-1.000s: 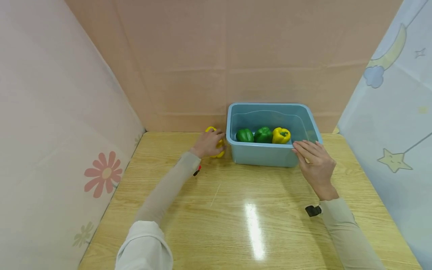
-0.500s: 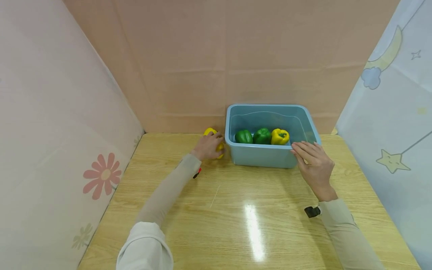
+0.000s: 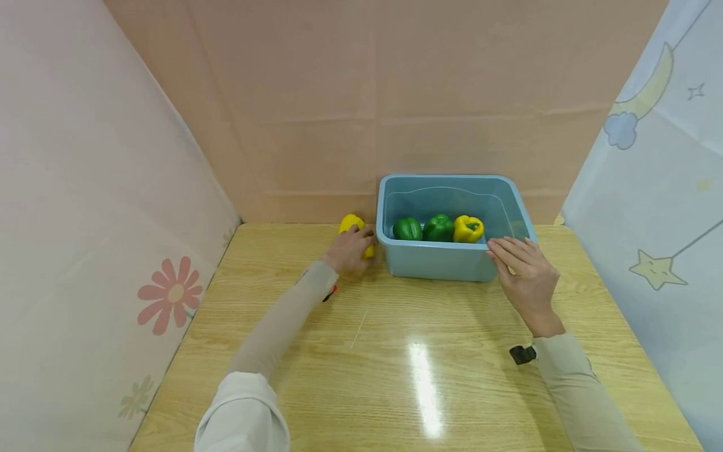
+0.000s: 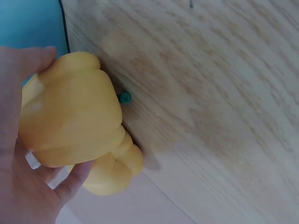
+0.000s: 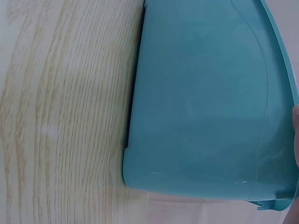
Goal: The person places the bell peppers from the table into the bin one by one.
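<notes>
My left hand (image 3: pixel 349 250) curls round a yellow bell pepper (image 4: pixel 74 109), thumb on one side and fingers on the other, just left of a blue plastic bin. In the left wrist view its green stem shows. A second yellow bell pepper (image 3: pixel 351 222) lies against it on the far side. My right hand (image 3: pixel 528 276) holds the front rim of the blue bin (image 3: pixel 443 260) near its right corner, fingers over the edge and thumb outside. Inside the bin sit two green bell peppers (image 3: pixel 438 228) and one yellow bell pepper (image 3: pixel 468 230) in a row.
The wooden table (image 3: pixel 384 376) carries a bright light reflection in front of the bin. A brown backdrop (image 3: pixel 316 125) stands directly behind the bin. Printed cloth walls rise at the left (image 3: pixel 113 188) and right (image 3: pixel 666 207).
My left hand has shifted slightly toward me with the near yellow bell pepper, and more of the far yellow one shows. The right hand and bin keep their places.
</notes>
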Tool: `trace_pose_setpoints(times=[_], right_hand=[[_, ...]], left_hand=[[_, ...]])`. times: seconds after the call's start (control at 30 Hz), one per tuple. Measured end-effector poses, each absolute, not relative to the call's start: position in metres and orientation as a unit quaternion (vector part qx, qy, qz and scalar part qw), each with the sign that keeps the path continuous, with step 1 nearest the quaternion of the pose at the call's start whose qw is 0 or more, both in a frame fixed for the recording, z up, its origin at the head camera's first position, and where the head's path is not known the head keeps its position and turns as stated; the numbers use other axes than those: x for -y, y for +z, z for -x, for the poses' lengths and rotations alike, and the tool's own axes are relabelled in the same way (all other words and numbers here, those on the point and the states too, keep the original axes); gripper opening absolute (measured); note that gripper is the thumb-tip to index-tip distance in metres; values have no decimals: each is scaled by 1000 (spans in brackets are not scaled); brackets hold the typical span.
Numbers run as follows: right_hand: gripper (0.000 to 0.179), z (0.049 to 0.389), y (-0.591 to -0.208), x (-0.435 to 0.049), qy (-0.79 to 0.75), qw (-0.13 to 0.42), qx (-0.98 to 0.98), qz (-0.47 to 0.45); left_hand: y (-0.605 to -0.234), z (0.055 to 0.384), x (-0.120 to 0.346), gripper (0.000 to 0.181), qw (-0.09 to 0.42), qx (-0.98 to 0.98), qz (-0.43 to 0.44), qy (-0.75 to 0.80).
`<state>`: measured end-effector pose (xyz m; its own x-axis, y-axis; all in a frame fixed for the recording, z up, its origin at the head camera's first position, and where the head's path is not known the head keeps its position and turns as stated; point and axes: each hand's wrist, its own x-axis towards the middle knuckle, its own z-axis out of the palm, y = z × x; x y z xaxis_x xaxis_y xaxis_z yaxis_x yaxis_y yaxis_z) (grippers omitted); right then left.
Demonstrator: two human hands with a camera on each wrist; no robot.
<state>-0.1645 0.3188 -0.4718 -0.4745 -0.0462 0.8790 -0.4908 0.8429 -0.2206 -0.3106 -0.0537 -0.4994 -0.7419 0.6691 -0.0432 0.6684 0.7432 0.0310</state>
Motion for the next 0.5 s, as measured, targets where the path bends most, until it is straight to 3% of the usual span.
trace_pose_setpoints(times=[0.33,0.5], right_hand=[[40,164,-469,-318,229,485,828,-165],[38,164,-469,-318,229,485,828,-164]], left_hand=[[-503,308,53,37,46,-932,-359,29],[-500,306,50,41,54,-930,-365,6]])
